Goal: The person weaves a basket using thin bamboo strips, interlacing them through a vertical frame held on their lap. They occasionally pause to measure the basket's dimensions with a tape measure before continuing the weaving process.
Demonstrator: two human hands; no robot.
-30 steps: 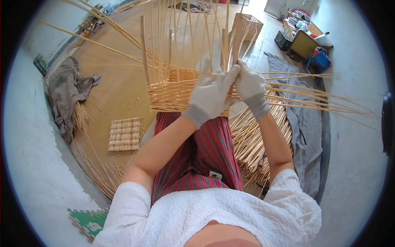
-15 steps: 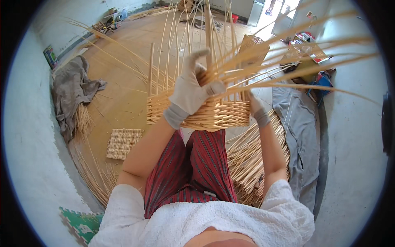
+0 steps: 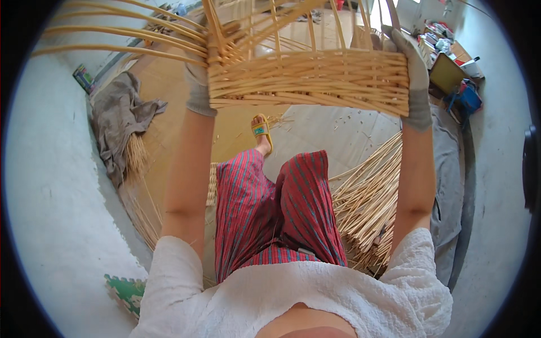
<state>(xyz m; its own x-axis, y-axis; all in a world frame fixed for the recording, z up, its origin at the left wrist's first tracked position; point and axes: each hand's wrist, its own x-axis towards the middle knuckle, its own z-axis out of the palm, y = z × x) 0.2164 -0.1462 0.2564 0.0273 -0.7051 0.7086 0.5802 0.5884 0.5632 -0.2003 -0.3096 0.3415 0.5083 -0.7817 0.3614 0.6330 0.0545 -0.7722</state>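
Note:
A partly woven wicker basket (image 3: 310,76) is raised in front of me, its near wall turned toward me. Upright stakes rise from its rim, and long loose willow rods (image 3: 124,35) fan out from its left corner. My gloved left hand (image 3: 198,90) grips the left end, with most of its fingers hidden behind the wicker. At the right end, my gloved right hand (image 3: 414,76) is closed around the side, its fingertips near the top of the weave.
A pile of cut rods (image 3: 372,203) lies on the floor to my right beside a grey cloth (image 3: 448,191). Another grey cloth (image 3: 118,107) covers rods at the left. A small woven panel (image 3: 212,183) shows beside my leg. Cartons and bags (image 3: 451,67) stand far right.
The basket has been lifted higher and farther out and turned, so the loose rods now sweep left instead of right. My left hand has moved from the rods to the basket's left end.

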